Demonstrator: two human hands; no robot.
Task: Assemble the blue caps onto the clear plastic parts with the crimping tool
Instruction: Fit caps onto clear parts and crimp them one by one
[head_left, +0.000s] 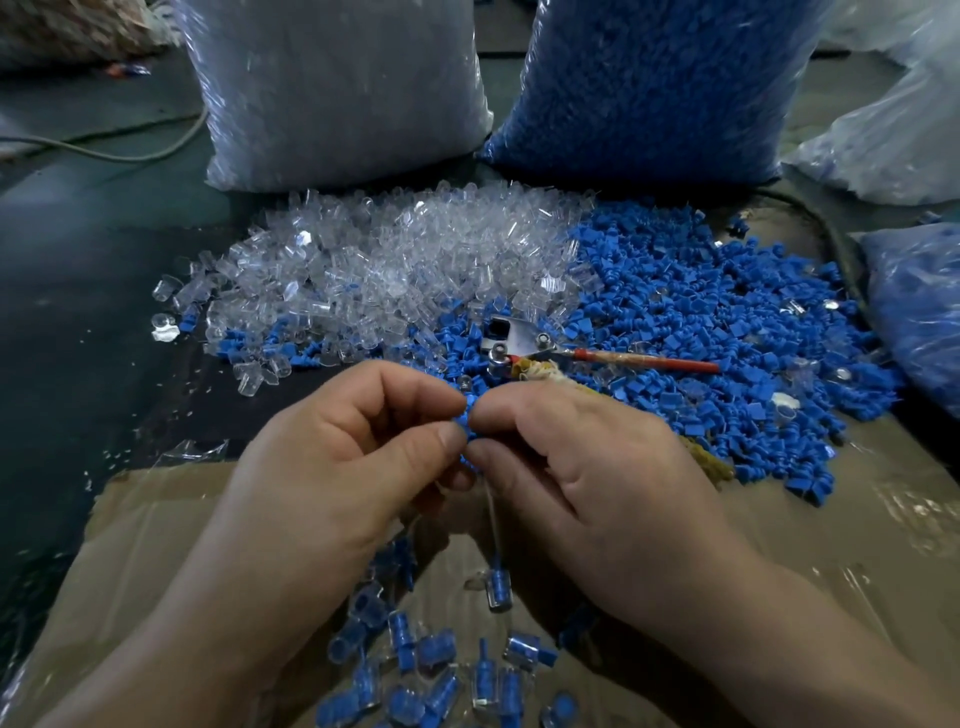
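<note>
Between the two hands sits one blue cap (470, 413), and I'm watching both sets of fingertips close on it. The left hand (332, 447) pinches it from its side with thumb and curled forefinger; the right hand (587, 467) meets it from the other side, fingers curled in the same way. Whether a clear part is already on that cap, I cannot tell; the fingers hide it. A thin clear strand (491, 519) hangs down just under the pinch.

Just beyond the right hand's knuckles lies the crimping tool (519, 343), metal head pointing towards the left hand's side, red handle (649, 362) stretching away past the right hand. Its second handle, wrapped in yellowish cloth (543, 371), runs under the right hand; I cannot tell if the palm grips it.

Further out, beyond the left hand, a heap of clear plastic parts (395, 260). Beyond and beside the right hand, a heap of loose blue caps (701, 312), touching the clear heap. Behind those stand a bag of clear parts (332, 88) and a bag of blue caps (649, 83).

Nearer than the hands, between the wrists, finished pieces (431, 665) lie scattered on cardboard (831, 519), blue inside clear.
</note>
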